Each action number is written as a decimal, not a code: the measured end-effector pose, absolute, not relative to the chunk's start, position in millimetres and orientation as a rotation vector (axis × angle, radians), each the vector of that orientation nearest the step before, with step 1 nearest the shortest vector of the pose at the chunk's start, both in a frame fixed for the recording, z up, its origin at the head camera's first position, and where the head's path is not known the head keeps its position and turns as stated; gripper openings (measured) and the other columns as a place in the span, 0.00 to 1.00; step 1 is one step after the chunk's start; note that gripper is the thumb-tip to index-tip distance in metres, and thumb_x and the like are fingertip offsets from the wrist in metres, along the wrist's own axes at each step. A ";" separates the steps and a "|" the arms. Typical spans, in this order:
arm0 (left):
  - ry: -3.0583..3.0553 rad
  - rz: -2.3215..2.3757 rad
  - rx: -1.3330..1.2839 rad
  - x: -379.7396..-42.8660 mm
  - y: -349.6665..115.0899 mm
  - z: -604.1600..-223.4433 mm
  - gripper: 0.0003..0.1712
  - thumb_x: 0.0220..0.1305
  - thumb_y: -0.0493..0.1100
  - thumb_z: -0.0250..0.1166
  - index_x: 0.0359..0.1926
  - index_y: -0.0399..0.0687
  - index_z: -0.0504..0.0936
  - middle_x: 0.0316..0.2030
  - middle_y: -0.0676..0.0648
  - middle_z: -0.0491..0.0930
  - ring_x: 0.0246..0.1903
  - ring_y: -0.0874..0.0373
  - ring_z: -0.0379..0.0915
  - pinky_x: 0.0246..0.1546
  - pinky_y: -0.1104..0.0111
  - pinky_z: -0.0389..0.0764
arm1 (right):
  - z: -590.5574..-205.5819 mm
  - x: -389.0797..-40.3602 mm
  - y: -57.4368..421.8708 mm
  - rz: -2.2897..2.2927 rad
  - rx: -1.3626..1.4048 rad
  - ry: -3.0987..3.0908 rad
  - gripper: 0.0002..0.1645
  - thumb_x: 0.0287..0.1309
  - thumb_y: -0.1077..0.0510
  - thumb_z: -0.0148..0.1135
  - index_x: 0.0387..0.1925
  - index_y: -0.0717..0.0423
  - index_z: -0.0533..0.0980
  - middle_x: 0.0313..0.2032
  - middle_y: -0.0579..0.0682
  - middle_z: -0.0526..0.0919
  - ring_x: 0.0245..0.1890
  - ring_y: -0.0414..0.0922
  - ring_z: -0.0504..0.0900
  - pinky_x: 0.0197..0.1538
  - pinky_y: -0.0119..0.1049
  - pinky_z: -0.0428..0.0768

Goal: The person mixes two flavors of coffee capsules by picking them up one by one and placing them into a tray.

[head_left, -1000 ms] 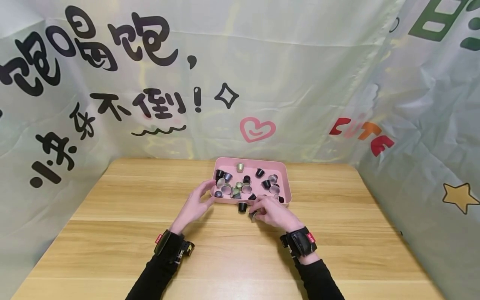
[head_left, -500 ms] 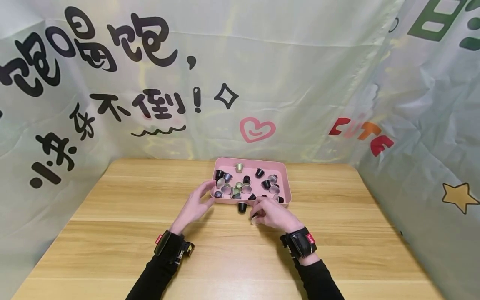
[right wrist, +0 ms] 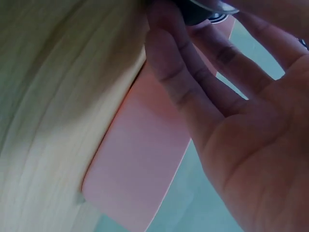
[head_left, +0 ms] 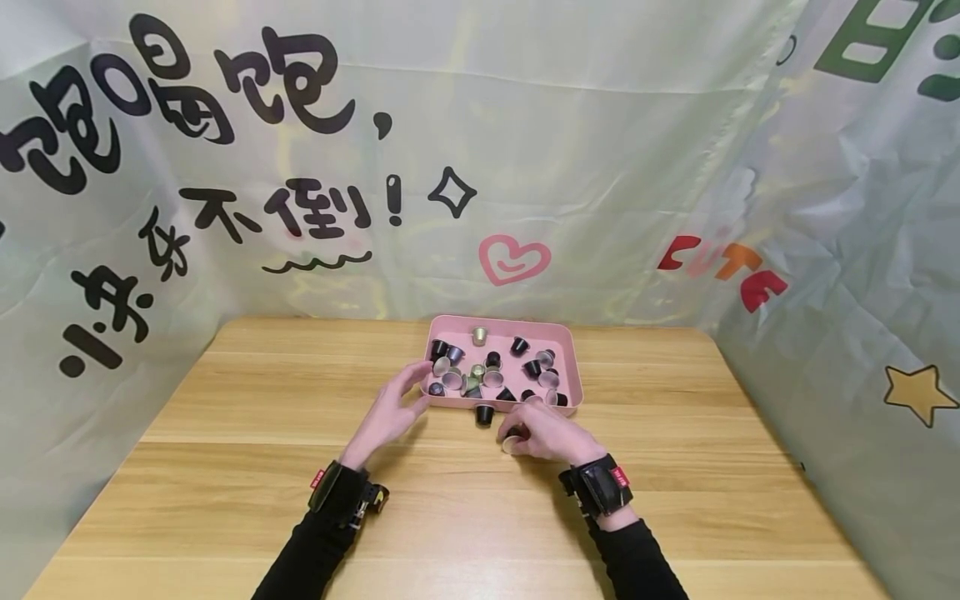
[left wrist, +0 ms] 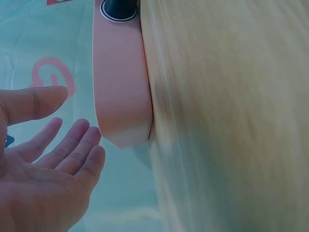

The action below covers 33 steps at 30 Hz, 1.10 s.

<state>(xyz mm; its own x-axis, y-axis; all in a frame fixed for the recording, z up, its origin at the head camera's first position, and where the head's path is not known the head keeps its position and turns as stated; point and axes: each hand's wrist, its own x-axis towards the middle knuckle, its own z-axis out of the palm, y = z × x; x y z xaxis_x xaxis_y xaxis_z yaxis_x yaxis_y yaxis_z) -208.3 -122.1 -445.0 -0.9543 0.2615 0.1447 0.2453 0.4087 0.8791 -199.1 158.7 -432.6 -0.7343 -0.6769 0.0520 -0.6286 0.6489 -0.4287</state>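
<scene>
My right hand (head_left: 550, 430) pinches a dark coffee capsule (head_left: 512, 445) just in front of the pink tray (head_left: 576, 367); its pale lid faces toward me. In the right wrist view the fingers partly hide this capsule (right wrist: 195, 13). Beside it, a black coffee capsule (head_left: 484, 415) stands against the middle of the tray's front wall. With fingers spread and relaxed, my left hand (head_left: 384, 412) is at the tray's front left corner. Its fingertips are at the tray's edge in the left wrist view, where I cannot tell whether they touch.
Inside the tray lie several coffee capsules, among them a gold one (head_left: 479, 336), a green one (head_left: 477, 371) and a black one (head_left: 520, 346). The wooden table (head_left: 480, 525) reaches back to a printed cloth (head_left: 615, 167) behind the tray.
My right hand has turned the capsule in its fingers, so its pale lid has come round toward me. The hand has shifted slightly down and right. My left hand has stayed in place.
</scene>
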 end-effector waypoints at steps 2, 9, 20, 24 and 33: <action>2.622 1.633 0.471 -208.3 -122.1 -445.0 0.35 0.64 0.28 0.60 0.72 0.37 0.64 0.72 0.34 0.65 0.72 0.39 0.63 0.76 0.45 0.59 | -432.3 -198.8 159.6 -0.663 -1.118 2.732 0.09 0.52 0.65 0.72 0.37 0.52 0.87 0.38 0.45 0.89 0.40 0.39 0.81 0.46 0.31 0.80; 2.621 1.631 0.472 -208.9 -122.4 -445.7 0.35 0.64 0.28 0.60 0.72 0.38 0.64 0.72 0.34 0.65 0.72 0.39 0.63 0.75 0.46 0.60 | -431.1 -198.5 161.8 -0.805 -1.083 2.694 0.08 0.62 0.64 0.65 0.42 0.54 0.84 0.46 0.51 0.87 0.44 0.43 0.81 0.51 0.35 0.80; 2.616 1.635 0.492 -208.8 -121.1 -445.1 0.35 0.64 0.28 0.61 0.71 0.36 0.64 0.72 0.34 0.66 0.71 0.38 0.64 0.75 0.45 0.60 | -428.4 -203.9 162.6 -1.021 -0.988 2.777 0.09 0.64 0.63 0.62 0.45 0.56 0.82 0.46 0.49 0.82 0.47 0.44 0.80 0.54 0.36 0.81; 2.616 1.632 0.499 -209.1 -119.8 -445.7 0.35 0.63 0.28 0.61 0.71 0.35 0.63 0.72 0.34 0.65 0.71 0.38 0.64 0.75 0.45 0.60 | -427.1 -212.9 165.1 -1.081 -0.979 2.864 0.11 0.62 0.64 0.64 0.46 0.57 0.82 0.43 0.50 0.84 0.39 0.39 0.77 0.43 0.30 0.78; 2.648 1.606 0.503 -205.2 -117.3 -442.4 0.34 0.62 0.27 0.60 0.70 0.37 0.66 0.70 0.35 0.68 0.69 0.38 0.67 0.74 0.42 0.60 | -423.2 -247.9 164.6 -1.074 -0.743 3.072 0.14 0.57 0.68 0.67 0.47 0.62 0.83 0.42 0.59 0.86 0.42 0.50 0.81 0.47 0.41 0.78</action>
